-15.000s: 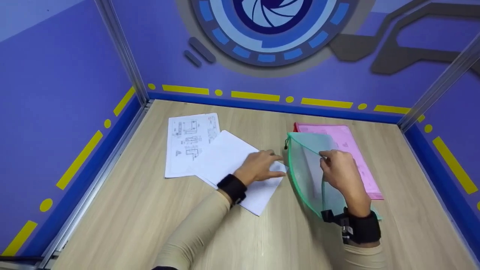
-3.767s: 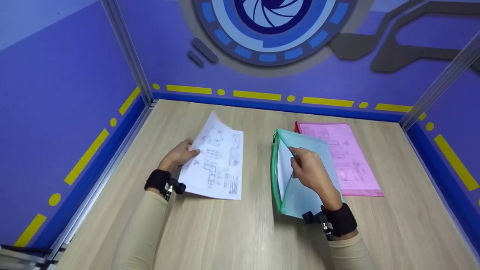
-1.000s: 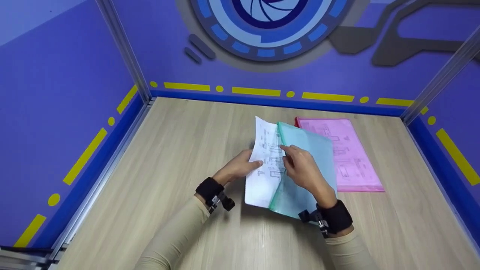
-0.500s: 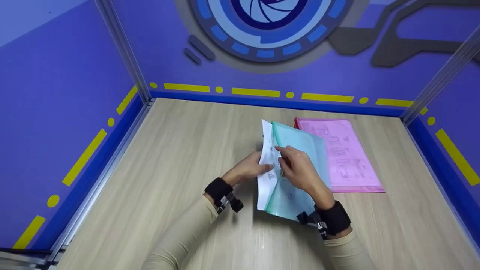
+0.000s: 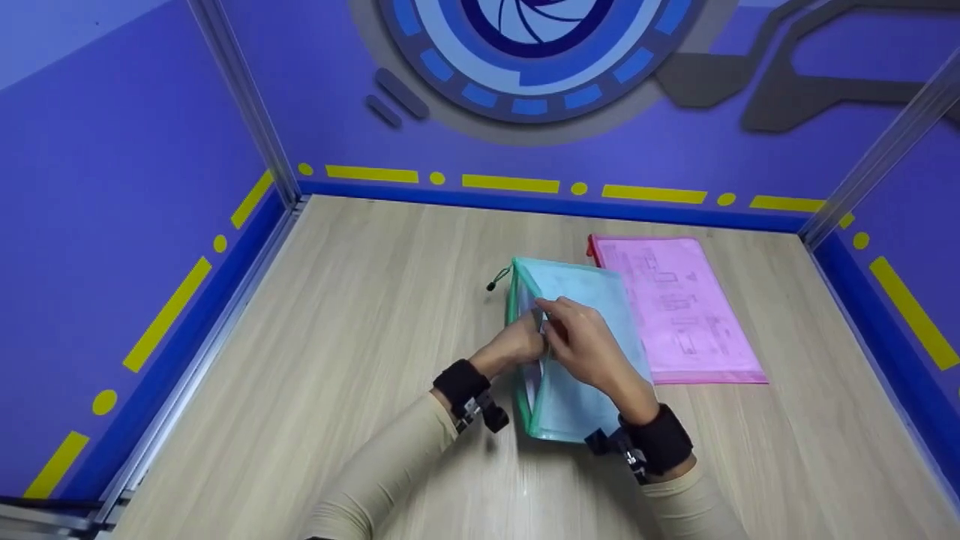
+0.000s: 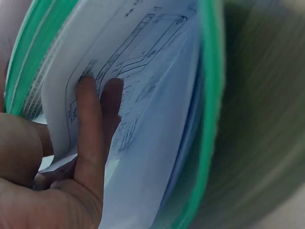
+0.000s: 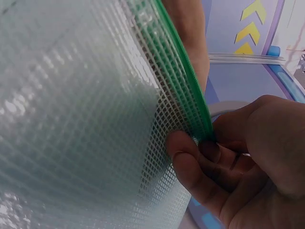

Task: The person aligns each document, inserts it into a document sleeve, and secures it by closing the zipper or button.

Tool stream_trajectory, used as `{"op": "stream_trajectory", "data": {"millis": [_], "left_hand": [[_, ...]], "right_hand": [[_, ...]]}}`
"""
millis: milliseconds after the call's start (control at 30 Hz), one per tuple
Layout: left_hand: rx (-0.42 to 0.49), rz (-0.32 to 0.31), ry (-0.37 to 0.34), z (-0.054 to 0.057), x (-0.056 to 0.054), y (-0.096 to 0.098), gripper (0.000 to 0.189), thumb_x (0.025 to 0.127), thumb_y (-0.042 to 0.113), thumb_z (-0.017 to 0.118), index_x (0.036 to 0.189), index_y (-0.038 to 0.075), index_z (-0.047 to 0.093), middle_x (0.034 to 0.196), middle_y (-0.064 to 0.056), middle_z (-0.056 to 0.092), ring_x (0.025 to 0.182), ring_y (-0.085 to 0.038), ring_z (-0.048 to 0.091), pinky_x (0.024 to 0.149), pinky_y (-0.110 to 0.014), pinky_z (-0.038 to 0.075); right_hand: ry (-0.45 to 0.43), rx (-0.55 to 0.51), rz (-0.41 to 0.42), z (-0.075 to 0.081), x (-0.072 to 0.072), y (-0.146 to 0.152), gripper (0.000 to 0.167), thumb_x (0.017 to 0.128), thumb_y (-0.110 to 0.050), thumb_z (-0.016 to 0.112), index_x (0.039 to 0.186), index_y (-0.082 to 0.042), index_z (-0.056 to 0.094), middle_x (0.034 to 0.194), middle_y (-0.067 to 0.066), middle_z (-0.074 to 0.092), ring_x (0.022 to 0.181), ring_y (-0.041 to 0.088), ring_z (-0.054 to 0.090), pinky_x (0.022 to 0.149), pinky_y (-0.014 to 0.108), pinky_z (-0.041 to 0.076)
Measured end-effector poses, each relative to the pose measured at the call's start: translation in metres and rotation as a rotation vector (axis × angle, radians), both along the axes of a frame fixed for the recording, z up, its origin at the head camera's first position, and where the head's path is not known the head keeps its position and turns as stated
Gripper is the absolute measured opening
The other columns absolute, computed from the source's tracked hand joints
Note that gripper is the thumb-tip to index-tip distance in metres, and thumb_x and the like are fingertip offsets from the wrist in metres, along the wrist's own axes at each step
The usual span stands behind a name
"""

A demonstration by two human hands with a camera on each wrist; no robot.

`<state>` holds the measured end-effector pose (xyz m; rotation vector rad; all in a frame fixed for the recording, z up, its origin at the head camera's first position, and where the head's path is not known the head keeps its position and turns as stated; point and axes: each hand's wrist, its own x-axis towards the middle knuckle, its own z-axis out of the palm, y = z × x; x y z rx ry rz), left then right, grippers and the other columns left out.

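Observation:
The green mesh zip pouch is tilted up off the table, its zip side gaping to the left. My right hand pinches one green edge of the opening between thumb and fingers. My left hand reaches into the mouth of the pouch, its fingertips hidden in the head view. In the left wrist view, a drawing sheet lies between the long fingers and the thumb, whose tip goes behind the paper. More white paper lies beside it inside. A zip pull dangles from the pouch's far corner.
A pink zip pouch with a drawing inside lies flat to the right, partly overlapped by the green one. The wooden table is bounded by blue-purple panels at the back and sides, with metal posts in the corners.
The sheets have gone from the left table area into the green pouch, the left hand following them in. The pouch and right hand have shifted left. The pink pouch stays put.

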<state>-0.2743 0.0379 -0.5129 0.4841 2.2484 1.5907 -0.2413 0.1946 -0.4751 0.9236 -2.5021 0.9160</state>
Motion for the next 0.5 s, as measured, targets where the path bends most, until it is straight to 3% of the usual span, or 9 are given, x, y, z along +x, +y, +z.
{"op": "stream_trajectory", "data": {"millis": [100, 167, 267, 333, 400, 500], "left_hand": [[0.007, 0.013, 0.002, -0.002, 0.002, 0.000, 0.025, 0.096, -0.001, 0.055, 0.120, 0.000, 0.064, 0.076, 0.005, 0.048, 0.062, -0.008, 0.044, 0.057, -0.023, 0.037], [0.023, -0.001, -0.041, 0.000, 0.003, -0.006, 0.029, 0.101, 0.006, 0.057, 0.129, -0.002, 0.061, 0.076, 0.003, 0.052, 0.060, -0.008, 0.051, 0.057, -0.023, 0.043], [0.057, -0.025, -0.134, 0.009, 0.003, -0.023, 0.047, 0.109, 0.029, 0.060, 0.143, -0.003, 0.054, 0.079, -0.003, 0.066, 0.057, -0.016, 0.066, 0.055, -0.030, 0.055], [0.078, -0.018, -0.132, 0.017, -0.001, -0.039, 0.057, 0.110, 0.042, 0.057, 0.147, -0.001, 0.052, 0.086, -0.008, 0.075, 0.058, -0.022, 0.071, 0.055, -0.034, 0.058], [0.104, 0.048, -0.047, 0.024, -0.008, -0.057, 0.054, 0.111, 0.045, 0.054, 0.142, 0.001, 0.058, 0.087, -0.010, 0.078, 0.055, -0.021, 0.068, 0.053, -0.034, 0.057], [0.121, 0.210, 0.179, 0.027, -0.024, -0.084, 0.038, 0.114, 0.035, 0.049, 0.127, 0.003, 0.067, 0.080, -0.010, 0.076, 0.049, -0.020, 0.058, 0.048, -0.029, 0.048]], "right_hand": [[-0.010, -0.005, -0.004, 0.001, 0.000, 0.002, 0.032, 0.097, 0.007, 0.065, 0.129, 0.007, 0.071, 0.084, 0.006, 0.061, 0.066, 0.011, 0.044, 0.062, 0.031, 0.040], [-0.031, -0.020, -0.005, 0.004, 0.000, 0.004, 0.033, 0.098, 0.007, 0.065, 0.130, 0.006, 0.071, 0.084, 0.004, 0.060, 0.065, 0.009, 0.046, 0.061, 0.030, 0.042], [-0.083, -0.062, 0.015, 0.011, 0.000, 0.011, 0.034, 0.100, 0.006, 0.063, 0.134, 0.005, 0.069, 0.084, 0.002, 0.061, 0.061, 0.007, 0.052, 0.058, 0.028, 0.046], [-0.130, -0.095, 0.038, 0.018, 0.001, 0.018, 0.036, 0.102, 0.005, 0.062, 0.137, 0.003, 0.067, 0.083, 0.000, 0.060, 0.059, 0.006, 0.055, 0.055, 0.027, 0.047], [-0.162, -0.131, 0.075, 0.025, 0.002, 0.027, 0.036, 0.103, 0.004, 0.061, 0.139, 0.003, 0.066, 0.082, 0.000, 0.061, 0.057, 0.006, 0.057, 0.053, 0.027, 0.049], [-0.193, -0.179, 0.149, 0.036, 0.005, 0.044, 0.036, 0.104, 0.004, 0.061, 0.140, 0.002, 0.066, 0.078, -0.001, 0.059, 0.056, 0.008, 0.057, 0.052, 0.025, 0.049]]}}
